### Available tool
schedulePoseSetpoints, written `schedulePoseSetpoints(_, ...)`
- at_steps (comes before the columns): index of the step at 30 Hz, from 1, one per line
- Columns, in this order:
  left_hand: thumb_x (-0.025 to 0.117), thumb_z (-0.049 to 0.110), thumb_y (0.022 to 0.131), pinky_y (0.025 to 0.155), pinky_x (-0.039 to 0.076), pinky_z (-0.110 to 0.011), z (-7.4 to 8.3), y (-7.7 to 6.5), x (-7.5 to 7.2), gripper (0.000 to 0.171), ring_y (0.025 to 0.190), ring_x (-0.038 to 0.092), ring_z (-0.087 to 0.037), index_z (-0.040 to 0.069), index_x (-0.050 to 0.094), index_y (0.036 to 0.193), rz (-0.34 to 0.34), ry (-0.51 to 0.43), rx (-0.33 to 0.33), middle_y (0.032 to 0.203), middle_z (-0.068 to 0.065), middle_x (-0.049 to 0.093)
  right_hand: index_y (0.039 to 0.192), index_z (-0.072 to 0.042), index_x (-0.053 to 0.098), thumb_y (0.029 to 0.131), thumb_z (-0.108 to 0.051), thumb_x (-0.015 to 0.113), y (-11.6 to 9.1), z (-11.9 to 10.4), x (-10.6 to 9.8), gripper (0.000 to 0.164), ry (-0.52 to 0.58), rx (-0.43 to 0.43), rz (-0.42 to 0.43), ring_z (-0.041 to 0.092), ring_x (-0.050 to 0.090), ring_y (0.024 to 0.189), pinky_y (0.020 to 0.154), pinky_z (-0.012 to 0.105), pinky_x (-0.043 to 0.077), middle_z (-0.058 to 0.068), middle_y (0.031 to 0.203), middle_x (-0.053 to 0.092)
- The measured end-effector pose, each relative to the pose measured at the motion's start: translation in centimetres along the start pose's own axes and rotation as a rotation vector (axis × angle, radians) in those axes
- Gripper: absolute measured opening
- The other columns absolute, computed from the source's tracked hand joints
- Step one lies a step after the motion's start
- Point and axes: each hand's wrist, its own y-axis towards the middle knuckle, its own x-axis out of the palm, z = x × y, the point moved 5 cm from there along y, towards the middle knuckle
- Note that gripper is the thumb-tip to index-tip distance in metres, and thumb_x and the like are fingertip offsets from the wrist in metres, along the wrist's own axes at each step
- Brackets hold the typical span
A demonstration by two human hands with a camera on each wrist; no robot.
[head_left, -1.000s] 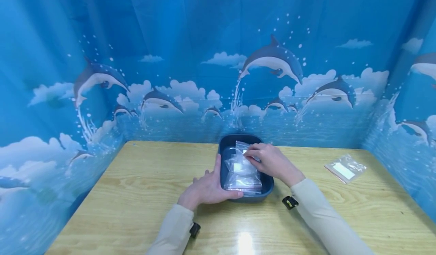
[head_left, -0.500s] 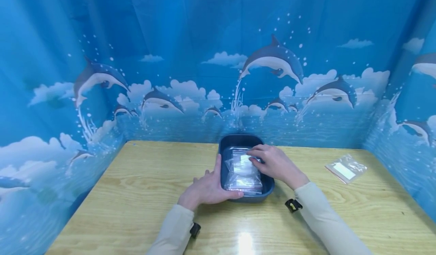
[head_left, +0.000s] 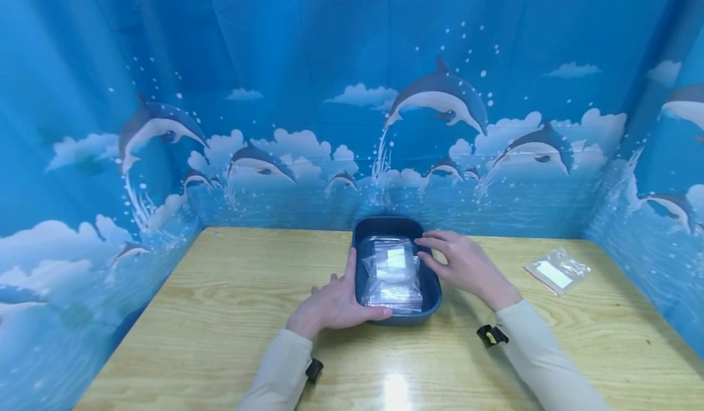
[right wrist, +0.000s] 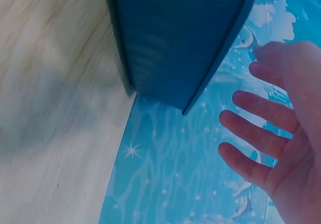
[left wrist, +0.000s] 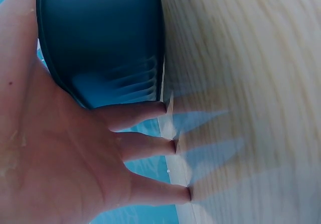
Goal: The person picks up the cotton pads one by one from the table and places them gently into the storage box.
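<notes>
A dark blue plastic bin [head_left: 434,298] stands on the table with several clear zip bags [head_left: 392,276] stacked inside. The top bag bears a white label panel. My left hand [head_left: 338,304] rests against the bin's left side, its thumb along the near rim. In the left wrist view the other fingers [left wrist: 155,189] are straight and spread, their tips on the tabletop. Over the bin's right rim, my right hand [head_left: 467,264] is held with relaxed, parted fingers and nothing between them. The right wrist view shows these fingers [right wrist: 256,133] apart from the bin's outer wall.
One more clear zip bag [head_left: 557,272] with a white label lies on the wooden table [head_left: 247,289] at the right. Behind and at both sides hangs a blue dolphin curtain [head_left: 308,93], close to the bin's far end.
My right hand has let go of the top zip bag, which now lies flat on the stack, and has drawn back to the right. My left hand has stayed put.
</notes>
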Motion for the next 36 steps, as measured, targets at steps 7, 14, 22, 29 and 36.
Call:
schedulePoseSetpoints(7, 0.068, 0.086, 0.070, 0.117, 0.019, -0.080, 0.0, 0.0, -0.1, 0.141, 0.151, 0.030, -0.051, 0.023, -0.015, 0.164, 0.011, 0.007, 0.005, 0.163, -0.025, 0.037, 0.143, -0.012, 0.061, 0.094, -0.039, 0.074, -1.0, 0.9, -0.8, 0.058, -0.041, 0.080, -0.038, 0.044, 0.062, 0.126, 0.102, 0.063, 0.052, 0.021, 0.144, 0.061)
schedulePoseSetpoints(14, 0.068, 0.085, 0.071, 0.117, 0.019, -0.079, 0.0, 0.0, -0.1, 0.140, 0.151, 0.030, -0.051, 0.023, -0.016, 0.164, 0.012, 0.001, 0.013, 0.161, -0.027, 0.037, 0.159, -0.020, 0.040, 0.093, -0.063, 0.063, -2.4, 2.1, -1.0, 0.082, -0.161, 0.238, -0.187, 0.055, 0.030, 0.148, 0.111, 0.080, 0.030, 0.021, 0.167, 0.029)
schedulePoseSetpoints(22, 0.067, 0.087, 0.071, 0.118, 0.019, -0.078, 0.0, 0.1, -0.1, 0.140, 0.151, 0.031, -0.050, 0.023, -0.016, 0.164, 0.010, 0.017, 0.008, 0.161, -0.027, 0.037, 0.160, -0.023, 0.037, 0.092, -0.073, 0.055, -4.5, 3.8, -1.0, 0.087, -0.223, 0.344, -0.238, 0.059, 0.025, 0.149, 0.109, 0.085, 0.024, 0.022, 0.167, 0.028)
schedulePoseSetpoints(29, 0.068, 0.086, 0.071, 0.119, 0.019, -0.077, 0.0, -0.1, -0.2, 0.140, 0.152, 0.030, -0.049, 0.024, -0.017, 0.164, 0.002, 0.015, 0.001, 0.162, -0.028, 0.035, 0.161, -0.022, 0.035, 0.092, -0.074, 0.053, -6.1, 5.1, -1.3, 0.087, -0.233, 0.384, -0.243, 0.061, 0.027, 0.146, 0.107, 0.087, 0.023, 0.024, 0.166, 0.029)
schedulePoseSetpoints(36, 0.067, 0.086, 0.071, 0.119, 0.020, -0.077, 0.0, -0.2, -0.1, 0.139, 0.151, 0.032, -0.050, 0.024, -0.016, 0.164, 0.002, 0.023, 0.003, 0.161, -0.029, 0.036, 0.161, -0.022, 0.034, 0.093, -0.075, 0.051, -7.7, 6.1, -1.9, 0.089, -0.231, 0.427, -0.261, 0.063, 0.026, 0.145, 0.105, 0.088, 0.023, 0.027, 0.165, 0.028)
